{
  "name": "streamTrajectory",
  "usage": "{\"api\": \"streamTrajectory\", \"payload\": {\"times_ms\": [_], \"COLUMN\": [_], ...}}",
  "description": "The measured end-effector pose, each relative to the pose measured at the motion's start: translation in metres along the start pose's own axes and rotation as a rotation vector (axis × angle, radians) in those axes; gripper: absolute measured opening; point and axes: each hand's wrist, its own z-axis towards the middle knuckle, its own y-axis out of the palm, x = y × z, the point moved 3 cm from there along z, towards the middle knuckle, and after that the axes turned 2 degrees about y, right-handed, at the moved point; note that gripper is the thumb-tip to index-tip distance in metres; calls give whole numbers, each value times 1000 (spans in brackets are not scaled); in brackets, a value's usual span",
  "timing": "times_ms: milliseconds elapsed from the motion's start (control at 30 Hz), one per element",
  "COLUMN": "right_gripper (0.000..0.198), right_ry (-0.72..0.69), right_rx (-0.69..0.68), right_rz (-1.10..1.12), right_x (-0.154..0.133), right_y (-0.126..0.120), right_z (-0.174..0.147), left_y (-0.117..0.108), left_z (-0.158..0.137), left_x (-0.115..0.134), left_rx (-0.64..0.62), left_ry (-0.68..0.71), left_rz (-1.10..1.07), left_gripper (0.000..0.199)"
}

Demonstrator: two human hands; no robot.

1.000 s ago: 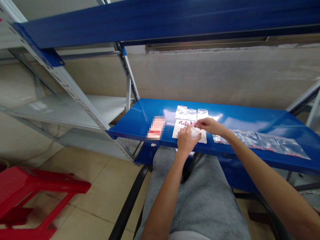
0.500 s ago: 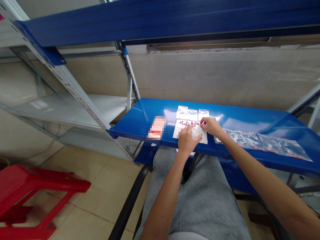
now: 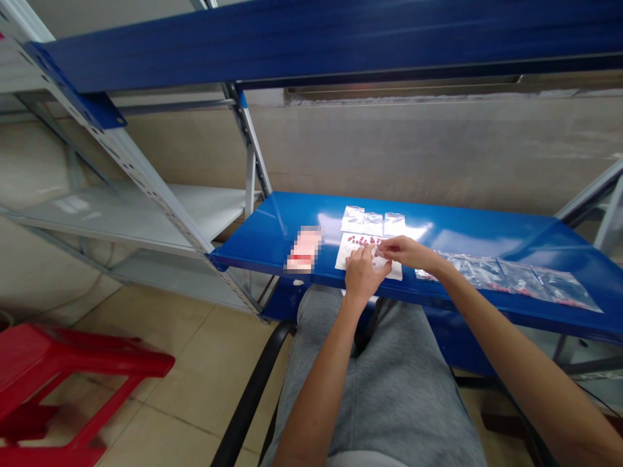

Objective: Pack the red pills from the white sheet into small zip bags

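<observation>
My left hand [image 3: 363, 271] rests over a white sheet [image 3: 342, 261] on the blue shelf. Its fingers and thumb curl round what looks like a small clear plastic bag [image 3: 378, 261], partly hidden by both hands. My right hand [image 3: 399, 250] is closed in a pinch right at the top of that bag; whatever its fingertips hold is too small to make out. Small red bead-like pieces [image 3: 361, 241] lie loose in a row along the sheet's far side. Just beyond the sheet lie 3 flat clear zip bags [image 3: 372, 224].
Several clear bags with red pieces in them [image 3: 523, 279] lie in a row to the right. A blurred pink-and-red item [image 3: 304, 250] lies left of the sheet. The blue shelf above [image 3: 311, 45] crosses the view. A red stool [image 3: 82, 363] stands on the floor at left.
My right hand has moved left from the right end of the row of red pieces to the bag at my left hand. My left hand stays nearly in place.
</observation>
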Motion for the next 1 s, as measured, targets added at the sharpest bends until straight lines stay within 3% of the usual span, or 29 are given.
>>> {"api": "streamTrajectory", "payload": {"times_ms": [333,533,667,800,1000], "right_gripper": [41,35,32,28,22], "right_ry": [68,107,125,72,59], "right_rx": [48,170,253,294,381], "right_rz": [63,22,75,223,333], "right_x": [-19,-20,-30,-52,-78], "right_y": [12,17,9,2,-6], "right_z": [-25,-31,-38,-48,-59], "left_y": [-2,-9,-25,-49,-78], "left_z": [0,-1,-6,-7,-4], "left_x": [0,4,15,24,14], "left_rx": [5,-8,57,71,41], "left_ry": [2,12,-8,-16,-175], "left_rz": [-22,-37,-95,-292,-657], "left_gripper": [44,51,57,52,19]}}
